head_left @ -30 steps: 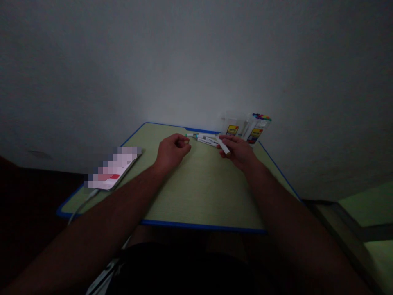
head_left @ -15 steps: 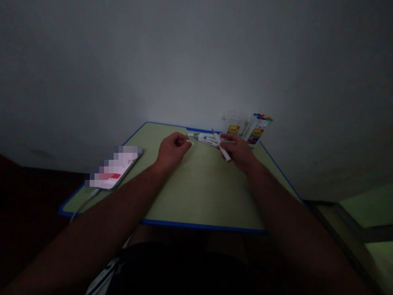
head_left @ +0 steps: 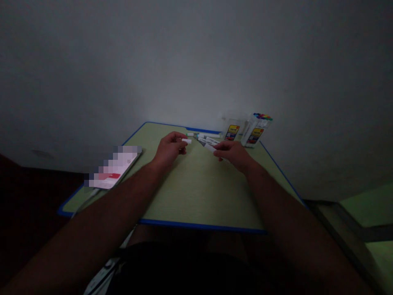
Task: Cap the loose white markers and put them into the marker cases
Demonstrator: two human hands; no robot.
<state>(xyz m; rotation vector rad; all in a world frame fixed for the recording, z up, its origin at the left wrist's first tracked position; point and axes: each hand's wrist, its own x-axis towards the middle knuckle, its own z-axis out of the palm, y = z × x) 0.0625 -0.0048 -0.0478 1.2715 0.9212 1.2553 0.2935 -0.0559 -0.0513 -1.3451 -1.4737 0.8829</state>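
Between the thumb and fingers of my left hand (head_left: pixel 170 148) is a small white marker cap (head_left: pixel 186 141), its end facing right. My right hand (head_left: pixel 233 154) grips an uncapped white marker (head_left: pixel 210 148), its dark tip pointing left and away from me toward the cap. A gap separates the cap from the tip. Part of the marker's body is hidden by my fingers. Just beyond my hands, several white markers (head_left: pixel 205 135) lie on the table, partly overlapping.
At the table's (head_left: pixel 196 192) back right stand a clear case (head_left: pixel 232 130) and another clear case (head_left: pixel 254 133) full of markers with coloured ends. A phone (head_left: pixel 115 170) with a cable lies on the left. A wall (head_left: pixel 190 65) rises behind the blue table edge.
My left hand has turned so the cap shows and points right. The marker in my right hand has swung from upward to leftward, its tip closer to the cap.
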